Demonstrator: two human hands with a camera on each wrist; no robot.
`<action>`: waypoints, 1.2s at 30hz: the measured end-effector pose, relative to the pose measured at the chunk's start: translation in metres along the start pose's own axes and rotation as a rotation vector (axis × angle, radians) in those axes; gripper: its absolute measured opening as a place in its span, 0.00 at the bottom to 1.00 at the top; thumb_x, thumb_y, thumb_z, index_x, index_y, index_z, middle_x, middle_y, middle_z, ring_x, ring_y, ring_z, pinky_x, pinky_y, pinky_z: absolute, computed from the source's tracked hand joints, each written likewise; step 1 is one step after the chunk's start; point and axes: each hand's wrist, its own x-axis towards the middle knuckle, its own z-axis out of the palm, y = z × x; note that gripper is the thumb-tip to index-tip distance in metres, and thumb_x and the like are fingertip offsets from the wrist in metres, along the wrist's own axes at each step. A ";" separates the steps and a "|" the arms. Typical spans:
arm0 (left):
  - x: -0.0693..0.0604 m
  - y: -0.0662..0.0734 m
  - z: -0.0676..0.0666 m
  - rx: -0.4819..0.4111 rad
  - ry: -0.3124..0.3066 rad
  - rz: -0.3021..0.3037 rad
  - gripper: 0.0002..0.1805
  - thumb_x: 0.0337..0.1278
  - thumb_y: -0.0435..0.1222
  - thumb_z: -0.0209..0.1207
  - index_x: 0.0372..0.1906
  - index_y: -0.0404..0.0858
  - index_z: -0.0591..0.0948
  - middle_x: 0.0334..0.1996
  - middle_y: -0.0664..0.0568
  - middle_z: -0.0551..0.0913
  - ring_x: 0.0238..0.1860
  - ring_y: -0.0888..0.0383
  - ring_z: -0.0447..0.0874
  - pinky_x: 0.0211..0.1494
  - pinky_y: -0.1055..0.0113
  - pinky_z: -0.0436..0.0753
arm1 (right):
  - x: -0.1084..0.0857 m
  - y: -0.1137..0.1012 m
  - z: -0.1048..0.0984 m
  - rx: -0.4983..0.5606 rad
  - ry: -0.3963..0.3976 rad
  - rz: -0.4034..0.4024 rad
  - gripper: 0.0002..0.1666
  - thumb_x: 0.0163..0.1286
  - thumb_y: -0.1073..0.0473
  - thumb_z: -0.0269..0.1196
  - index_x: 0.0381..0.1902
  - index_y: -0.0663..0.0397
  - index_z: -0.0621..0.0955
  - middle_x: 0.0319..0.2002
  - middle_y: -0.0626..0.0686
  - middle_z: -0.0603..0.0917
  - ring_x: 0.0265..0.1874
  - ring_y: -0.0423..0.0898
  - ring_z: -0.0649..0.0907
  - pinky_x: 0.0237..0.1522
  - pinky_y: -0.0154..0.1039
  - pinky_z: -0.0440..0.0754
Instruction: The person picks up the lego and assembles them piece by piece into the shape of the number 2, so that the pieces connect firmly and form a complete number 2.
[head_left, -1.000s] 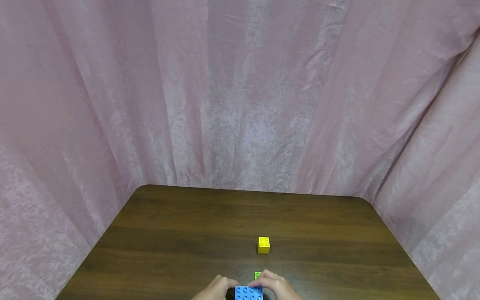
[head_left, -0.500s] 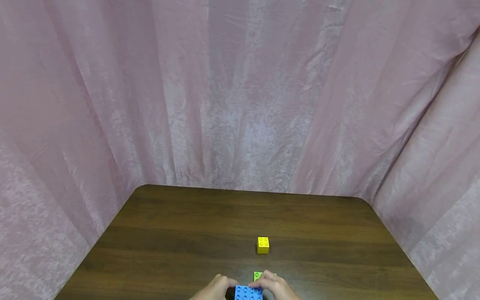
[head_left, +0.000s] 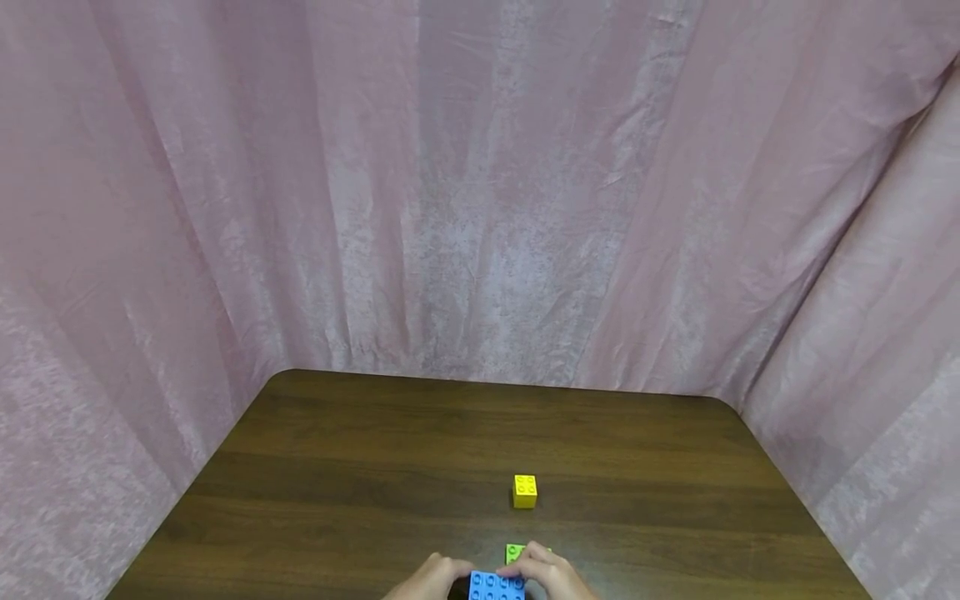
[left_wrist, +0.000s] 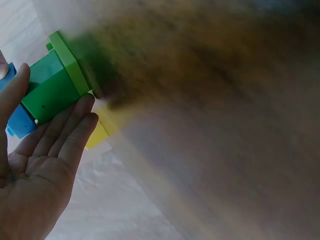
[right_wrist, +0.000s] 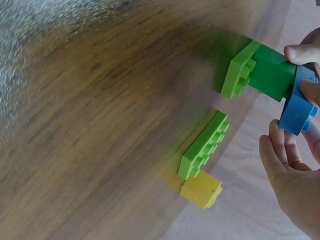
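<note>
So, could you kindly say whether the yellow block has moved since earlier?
No, the yellow block has kept its place relative to the table.

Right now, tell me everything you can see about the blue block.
The blue block is a plastic-looking toy brick with round studs; the head view shows four in the far row, more cut off by the bottom edge. It sits studs-up on the dark green block, jutting past one side. The right hand pinches it between thumb and fingers; whether the left hand also touches it, or whether it is pressed fully down, I can't tell.
</note>
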 end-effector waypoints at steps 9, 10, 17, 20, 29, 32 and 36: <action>-0.021 0.044 -0.022 0.034 0.080 0.216 0.17 0.52 0.34 0.69 0.45 0.27 0.83 0.39 0.42 0.89 0.40 0.68 0.85 0.43 0.77 0.81 | -0.001 0.006 0.004 -0.085 0.076 -0.114 0.20 0.61 0.57 0.70 0.48 0.63 0.83 0.35 0.52 0.78 0.40 0.27 0.73 0.36 0.28 0.76; -0.022 0.046 -0.023 0.045 0.099 0.248 0.16 0.51 0.32 0.69 0.43 0.26 0.83 0.38 0.40 0.88 0.40 0.67 0.85 0.42 0.77 0.81 | -0.001 0.006 0.004 -0.084 0.076 -0.114 0.20 0.61 0.57 0.70 0.48 0.63 0.83 0.35 0.52 0.78 0.40 0.27 0.73 0.35 0.28 0.76; -0.024 0.049 -0.024 -0.041 0.106 0.258 0.17 0.51 0.30 0.68 0.44 0.24 0.82 0.39 0.37 0.87 0.42 0.64 0.86 0.43 0.74 0.83 | -0.001 0.003 0.001 -0.050 0.037 -0.064 0.21 0.62 0.56 0.69 0.49 0.64 0.82 0.36 0.52 0.78 0.40 0.26 0.73 0.36 0.27 0.76; -0.025 0.050 -0.024 -0.069 0.100 0.245 0.16 0.52 0.30 0.68 0.44 0.24 0.82 0.39 0.37 0.87 0.41 0.65 0.86 0.44 0.75 0.83 | -0.002 0.002 0.001 -0.014 0.016 -0.025 0.21 0.63 0.56 0.69 0.50 0.64 0.82 0.36 0.53 0.78 0.40 0.26 0.73 0.38 0.28 0.77; -0.026 0.049 -0.024 -0.109 0.124 0.260 0.16 0.52 0.32 0.69 0.43 0.24 0.84 0.38 0.38 0.89 0.40 0.72 0.83 0.42 0.76 0.82 | -0.001 0.003 0.001 -0.048 0.032 -0.035 0.20 0.63 0.55 0.69 0.48 0.63 0.83 0.37 0.53 0.81 0.41 0.28 0.75 0.39 0.29 0.79; -0.026 0.050 -0.022 -0.130 0.134 0.236 0.16 0.53 0.34 0.68 0.44 0.26 0.85 0.38 0.39 0.89 0.40 0.72 0.83 0.41 0.76 0.82 | -0.002 0.010 0.003 -0.114 0.081 -0.124 0.17 0.62 0.58 0.69 0.46 0.63 0.83 0.37 0.54 0.82 0.39 0.32 0.78 0.38 0.28 0.80; -0.027 0.049 -0.020 -0.192 0.151 0.190 0.15 0.54 0.35 0.67 0.43 0.28 0.86 0.39 0.40 0.89 0.38 0.72 0.83 0.40 0.77 0.81 | -0.004 0.017 0.008 -0.133 0.126 -0.180 0.14 0.63 0.61 0.68 0.44 0.63 0.83 0.37 0.56 0.84 0.39 0.36 0.81 0.37 0.27 0.82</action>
